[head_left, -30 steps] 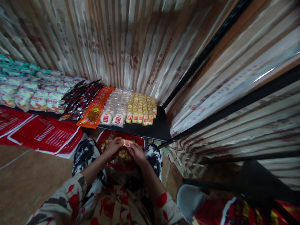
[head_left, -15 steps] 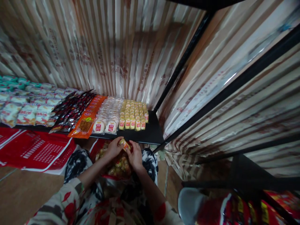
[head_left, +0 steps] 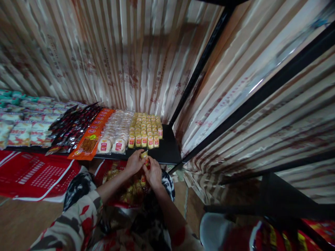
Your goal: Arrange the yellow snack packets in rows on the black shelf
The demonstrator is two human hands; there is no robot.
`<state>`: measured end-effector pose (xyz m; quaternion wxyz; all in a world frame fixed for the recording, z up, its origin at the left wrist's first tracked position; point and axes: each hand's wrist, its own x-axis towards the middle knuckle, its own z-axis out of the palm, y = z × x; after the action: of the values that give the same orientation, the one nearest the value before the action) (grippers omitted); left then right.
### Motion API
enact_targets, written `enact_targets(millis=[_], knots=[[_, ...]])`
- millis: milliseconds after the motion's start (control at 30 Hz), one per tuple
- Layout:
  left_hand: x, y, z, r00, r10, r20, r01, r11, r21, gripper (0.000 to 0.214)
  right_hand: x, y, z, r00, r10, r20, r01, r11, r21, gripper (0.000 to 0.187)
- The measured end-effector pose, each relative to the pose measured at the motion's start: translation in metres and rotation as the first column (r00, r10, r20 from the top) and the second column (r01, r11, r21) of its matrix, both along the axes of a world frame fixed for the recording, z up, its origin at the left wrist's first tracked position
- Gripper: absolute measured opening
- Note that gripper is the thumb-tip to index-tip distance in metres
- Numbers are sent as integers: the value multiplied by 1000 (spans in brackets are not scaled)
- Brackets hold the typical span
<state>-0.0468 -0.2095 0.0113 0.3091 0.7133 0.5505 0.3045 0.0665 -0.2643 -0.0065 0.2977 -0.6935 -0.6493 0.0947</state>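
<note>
Between my two hands is a small yellow-wrapped snack pack [head_left: 144, 155] with a red and white label. My left hand [head_left: 135, 162] pinches it from the left, and my right hand [head_left: 154, 173] has its fingers closed on it from the right. Both hands are just in front of the black shelf's edge. Beyond them, rows of matching yellow snack packs [head_left: 144, 134] stand on the black shelf [head_left: 169, 144]. Below my forearms, between my knees, a red basket [head_left: 101, 169] holds loose yellow packs [head_left: 132, 193], partly hidden by my arms.
Left of the yellow rows lie clear-wrapped round crackers [head_left: 119, 144], an orange bag [head_left: 87, 141], dark red packets [head_left: 70, 129] and white packets [head_left: 19, 134]. Red baskets [head_left: 39, 177] sit below the shelf. Black posts [head_left: 199, 73] and pleated curtain [head_left: 125, 52] enclose the back and right.
The snack pack in my hands has turned from slanted to more upright, and both hands have shifted slightly right and nearer the yellow rows. The view has moved a little.
</note>
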Motion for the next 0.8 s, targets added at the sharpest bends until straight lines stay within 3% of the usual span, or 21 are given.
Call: enact_targets(millis=[167, 367, 600, 800], knots=[[-3, 7, -2, 991, 95, 98, -102, 993, 67, 38, -9, 27, -6, 984, -25, -174, 25, 1000, 2, 38], [-27, 17, -9, 960, 213, 184, -244, 956, 163, 34, -38, 60, -6, 940, 4, -340, 4, 1000, 24, 33], [-46, 27, -19, 975, 185, 124, -208, 956, 208, 31, -62, 86, -12, 930, 1, -368, 11, 999, 32, 28], [-48, 22, -21, 978, 176, 113, -199, 951, 238, 35, -67, 91, -18, 902, -7, -432, 33, 998, 54, 25]])
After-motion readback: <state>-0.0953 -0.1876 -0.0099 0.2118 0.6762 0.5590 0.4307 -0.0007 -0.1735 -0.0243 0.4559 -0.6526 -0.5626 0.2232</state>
